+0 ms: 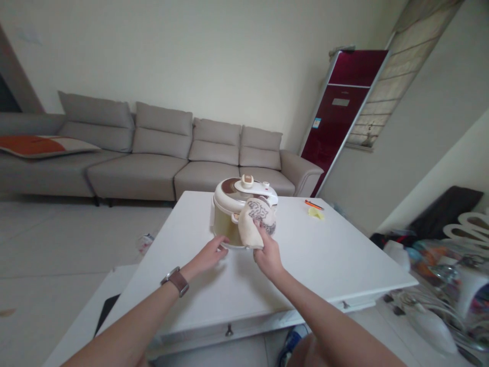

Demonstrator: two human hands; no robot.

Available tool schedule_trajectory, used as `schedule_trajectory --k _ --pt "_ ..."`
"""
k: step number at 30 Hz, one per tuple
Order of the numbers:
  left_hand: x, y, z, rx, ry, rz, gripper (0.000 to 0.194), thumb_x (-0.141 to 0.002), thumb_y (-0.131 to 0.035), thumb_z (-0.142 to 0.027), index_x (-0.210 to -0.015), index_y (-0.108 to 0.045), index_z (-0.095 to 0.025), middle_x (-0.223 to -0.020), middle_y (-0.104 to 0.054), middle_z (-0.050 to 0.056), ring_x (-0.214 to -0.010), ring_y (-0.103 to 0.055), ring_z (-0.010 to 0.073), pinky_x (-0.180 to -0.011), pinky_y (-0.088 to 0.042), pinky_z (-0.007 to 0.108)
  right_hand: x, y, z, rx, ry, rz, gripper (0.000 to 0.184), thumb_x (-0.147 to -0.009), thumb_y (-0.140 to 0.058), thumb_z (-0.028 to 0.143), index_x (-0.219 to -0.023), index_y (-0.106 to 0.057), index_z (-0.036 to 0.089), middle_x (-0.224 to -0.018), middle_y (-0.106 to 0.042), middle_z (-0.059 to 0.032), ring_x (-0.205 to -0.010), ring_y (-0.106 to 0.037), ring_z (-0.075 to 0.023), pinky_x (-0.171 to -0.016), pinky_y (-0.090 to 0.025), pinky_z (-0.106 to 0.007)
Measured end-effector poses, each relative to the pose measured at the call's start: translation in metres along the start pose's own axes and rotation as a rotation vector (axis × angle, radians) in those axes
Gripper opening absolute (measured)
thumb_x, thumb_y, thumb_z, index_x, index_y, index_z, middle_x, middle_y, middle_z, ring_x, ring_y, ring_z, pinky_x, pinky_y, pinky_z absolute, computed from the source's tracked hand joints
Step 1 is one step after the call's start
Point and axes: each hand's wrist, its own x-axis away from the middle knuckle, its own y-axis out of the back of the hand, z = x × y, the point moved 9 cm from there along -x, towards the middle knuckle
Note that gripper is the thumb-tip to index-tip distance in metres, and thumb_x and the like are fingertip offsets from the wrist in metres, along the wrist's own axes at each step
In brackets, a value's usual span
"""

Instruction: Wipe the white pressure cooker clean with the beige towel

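Orange-and-white cushion (pixel 42 145), maroon cabinet (pixel 340 117)

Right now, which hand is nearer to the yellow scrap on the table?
Right. The right hand, holding the patterned cloth by the cooker, is left of the yellow scrap; the left hand is farther left, at the cooker's base.

A grey leather sectional sofa (pixel 153 153) lines a pale wall (pixel 183 51) near a glossy maroon cabinet-style appliance (pixel 340 112).
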Motion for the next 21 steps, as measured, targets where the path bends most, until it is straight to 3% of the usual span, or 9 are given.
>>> schedule_trajectory --k 2,8,14,17,21 --pt "0.0 -0.001 0.0 0.008 0.007 0.0 0.026 -0.083 -0.056 -0.024 -0.107 -0.066 -0.019 -0.111 -0.071 0.01 -0.095 -0.068 0.0229 -0.088 -0.053 0.036 -0.004 0.006 -0.004 -0.003 -0.011 -0.008 0.074 -0.075 -0.049 0.011 -0.146 -0.06 0.023 -0.136 -0.072 -0.0054 -0.132 -0.064 -0.0273 -0.111 -0.051 -0.041" --pt "-0.001 -0.003 -0.003 0.014 0.026 0.02 0.029 -0.083 -0.055 -0.025 -0.109 -0.066 -0.02 -0.116 -0.071 0.011 -0.098 -0.068 0.0235 -0.087 -0.054 0.035 -0.018 0.023 -0.027 -0.085 -0.085 -0.001 0.063 -0.08 -0.045 0.013 -0.138 -0.066 0.024 -0.11 -0.081 -0.0022 -0.1 -0.076 -0.0244 -0.096 -0.058 -0.036" --pt "-0.001 -0.006 -0.001 0.026 0.055 0.049 0.029 -0.082 -0.054 -0.024 -0.108 -0.065 -0.019 -0.117 -0.07 0.012 -0.096 -0.068 0.0231 -0.085 -0.055 0.034 -0.012 0.024 -0.049 0.146 0.101 0.173 0.062 -0.08 -0.055 0.016 -0.14 -0.063 0.024 -0.139 -0.07 -0.0082 -0.124 -0.069 -0.0278 -0.104 -0.055 -0.039" --pt "0.0 -0.004 -0.003 0.033 0.053 0.052 0.027 -0.082 -0.055 -0.025 -0.106 -0.066 -0.021 -0.114 -0.071 0.01 -0.094 -0.068 0.0228 -0.086 -0.054 0.034 -0.005 0.024 -0.079 0.253 0.12 0.243 0.054 -0.082 -0.051 0.015 -0.134 -0.066 0.023 -0.135 -0.072 -0.0103 -0.123 -0.069 -0.0275 -0.103 -0.055 -0.04" --pt "0.0 -0.002 -0.007 0.029 0.048 0.052 0.027 -0.083 -0.055 -0.027 -0.107 -0.065 -0.021 -0.116 -0.071 0.01 -0.095 -0.068 0.0227 -0.086 -0.054 0.034 -0.001 0.029 -0.134 0.172 -0.115 0.144 0.039 -0.081 -0.05 0.022 -0.112 -0.073 0.022 -0.109 -0.08 -0.0088 -0.105 -0.075 -0.0273 -0.097 -0.058 -0.042"
